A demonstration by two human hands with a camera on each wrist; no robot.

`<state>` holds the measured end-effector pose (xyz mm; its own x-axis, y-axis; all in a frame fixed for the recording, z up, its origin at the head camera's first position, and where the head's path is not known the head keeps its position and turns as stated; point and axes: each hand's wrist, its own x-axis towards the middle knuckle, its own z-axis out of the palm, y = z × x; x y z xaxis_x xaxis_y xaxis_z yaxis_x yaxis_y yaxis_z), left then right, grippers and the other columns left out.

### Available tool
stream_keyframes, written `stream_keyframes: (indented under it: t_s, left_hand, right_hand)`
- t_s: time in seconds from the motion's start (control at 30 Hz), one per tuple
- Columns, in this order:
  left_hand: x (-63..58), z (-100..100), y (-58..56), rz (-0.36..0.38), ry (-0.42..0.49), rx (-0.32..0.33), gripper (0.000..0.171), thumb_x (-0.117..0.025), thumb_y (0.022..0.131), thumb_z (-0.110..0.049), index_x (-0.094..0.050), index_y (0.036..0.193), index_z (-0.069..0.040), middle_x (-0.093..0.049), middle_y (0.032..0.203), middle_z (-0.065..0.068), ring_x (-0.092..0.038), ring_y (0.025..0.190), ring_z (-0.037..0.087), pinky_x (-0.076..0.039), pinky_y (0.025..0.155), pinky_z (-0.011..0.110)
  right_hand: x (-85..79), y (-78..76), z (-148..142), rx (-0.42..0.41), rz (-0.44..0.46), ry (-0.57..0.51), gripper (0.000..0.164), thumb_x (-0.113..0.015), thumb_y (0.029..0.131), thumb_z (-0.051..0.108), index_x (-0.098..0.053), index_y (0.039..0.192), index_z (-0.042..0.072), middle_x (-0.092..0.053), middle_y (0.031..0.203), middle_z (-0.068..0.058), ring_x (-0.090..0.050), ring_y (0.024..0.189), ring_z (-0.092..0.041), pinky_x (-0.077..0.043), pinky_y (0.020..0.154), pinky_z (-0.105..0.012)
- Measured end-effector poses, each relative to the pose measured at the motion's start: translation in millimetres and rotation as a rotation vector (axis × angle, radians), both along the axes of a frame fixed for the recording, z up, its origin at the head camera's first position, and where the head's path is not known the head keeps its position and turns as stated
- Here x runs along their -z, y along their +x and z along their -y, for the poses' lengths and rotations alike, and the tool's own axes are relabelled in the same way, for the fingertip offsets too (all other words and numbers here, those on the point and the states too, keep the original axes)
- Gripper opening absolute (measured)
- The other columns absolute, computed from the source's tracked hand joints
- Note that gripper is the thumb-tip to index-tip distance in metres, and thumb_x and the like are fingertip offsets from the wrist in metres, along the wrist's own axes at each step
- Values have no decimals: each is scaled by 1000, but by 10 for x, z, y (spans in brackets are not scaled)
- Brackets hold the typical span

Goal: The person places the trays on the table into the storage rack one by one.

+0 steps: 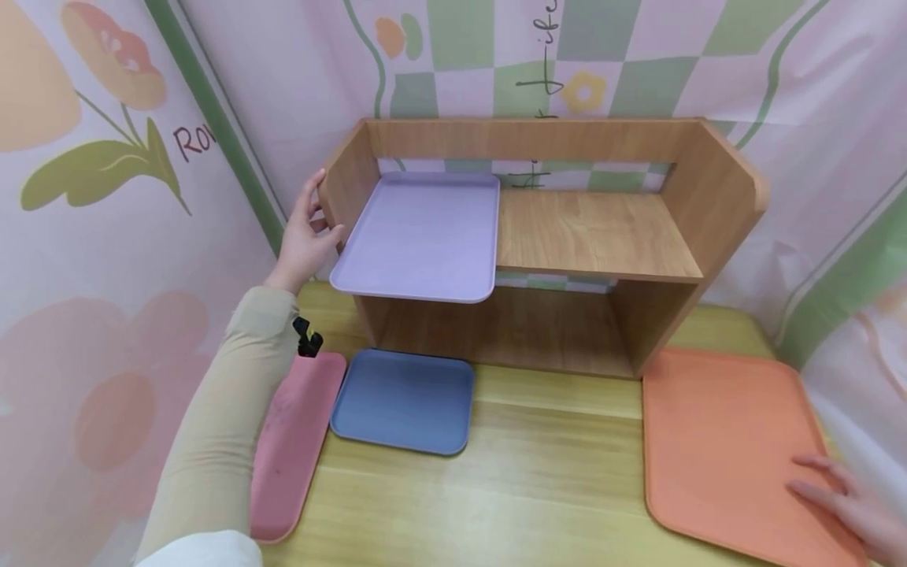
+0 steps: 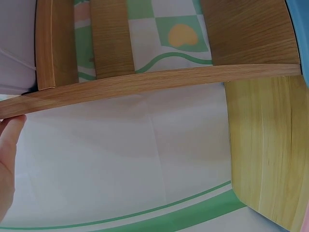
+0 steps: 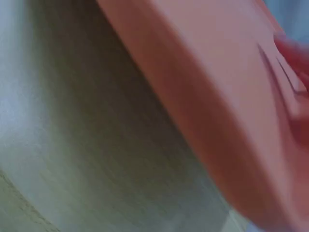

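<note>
Right hand (image 1: 843, 504) at orange tray (image 1: 730, 441); left hand (image 1: 305, 236) on wooden shelf unit (image 1: 588, 232).
Right hand: fingers extended over the orange tray's right side; whether they grip the rim cannot be told. Orange tray: at table (image 1: 538, 465) right, by the unit's front corner. Pink tray (image 1: 294, 449): at left, partly behind the sleeve (image 1: 220, 394). Blue tray (image 1: 404, 402): on the table, before the unit's left half. Left hand: thumb and fingers pinch the left side panel. Lilac tray (image 1: 425, 236): upper board, left half, front edge overhanging. Patterned fabric (image 1: 468, 47): behind.
</note>
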<state>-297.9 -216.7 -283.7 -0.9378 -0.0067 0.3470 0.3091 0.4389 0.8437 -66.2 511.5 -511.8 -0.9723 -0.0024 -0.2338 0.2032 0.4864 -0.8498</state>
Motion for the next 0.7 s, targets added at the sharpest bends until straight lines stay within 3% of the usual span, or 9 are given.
stream_keyframes:
  t_s: [0.1,0.17,0.23,0.33,0.4,0.53,0.57,0.63,0.7]
  left_hand:
    - [9,0,0,-1,1,-3,85,-58,86,5,-20,148,-39,-37,146,19,-53,119,40,-44,101,50]
    - [10,5,-2,-5,1,-1,85,-58,86,5,-20,148,-39,-37,146,20,-53,119,41,-44,101,51]
    - [8,10,-6,-6,-3,-1,85,-58,86,5,-19,148,-39,-37,146,19,-53,119,40,-44,102,50]
    - [3,13,-9,-3,-6,0,85,-58,87,5,-19,148,-40,-36,147,19,-53,119,40,-43,102,50]
    - [1,18,-8,5,-5,-4,86,-58,87,4,-19,148,-41,-37,147,18,-53,120,40,-43,103,50]
    - [3,30,-12,15,4,-6,86,-58,87,4,-18,148,-42,-38,146,19,-52,120,40,-43,103,50]
    - [4,31,-15,15,0,-6,86,-58,87,4,-17,148,-42,-37,146,19,-52,121,40,-43,103,51]
    - [5,26,-17,14,-5,-4,86,-58,87,4,-18,148,-42,-37,147,19,-52,120,40,-43,103,51]
    - [5,21,-18,10,-8,-4,86,-59,87,4,-18,148,-41,-36,147,19,-52,120,40,-43,103,51]
  right_hand:
    - [-4,47,51,-31,-72,27,56,-47,97,6,-42,124,54,-28,105,47,-43,94,20,-43,70,-9]
    - [1,62,72,-73,-137,39,64,-48,96,1,-35,137,48,-28,119,48,-29,111,24,-33,80,-2]
    - [6,67,85,-118,-223,23,72,-47,94,-7,-26,148,36,-22,132,47,-11,117,28,-21,82,2]
    - [-5,60,87,-172,-279,-136,76,-43,91,-15,-18,152,22,-23,140,43,-11,124,24,-23,89,1]
    - [-11,47,95,-200,-312,-271,75,-41,89,-20,-18,152,14,-28,144,35,-12,128,19,-15,99,0]
    - [0,21,134,-269,-346,-523,75,-37,88,-24,-22,151,12,-39,143,23,-22,129,15,-5,105,-1]
    - [4,12,145,-300,-346,-595,75,-36,87,-25,-23,151,12,-41,142,21,-27,127,14,-15,107,-5]
    - [8,-3,162,-360,-322,-741,77,-32,86,-28,-24,150,13,-43,141,17,-39,123,10,-42,95,-13]
    - [10,-13,179,-391,-284,-864,78,-29,85,-30,-26,150,14,-43,141,14,-48,120,2,-53,85,-23]
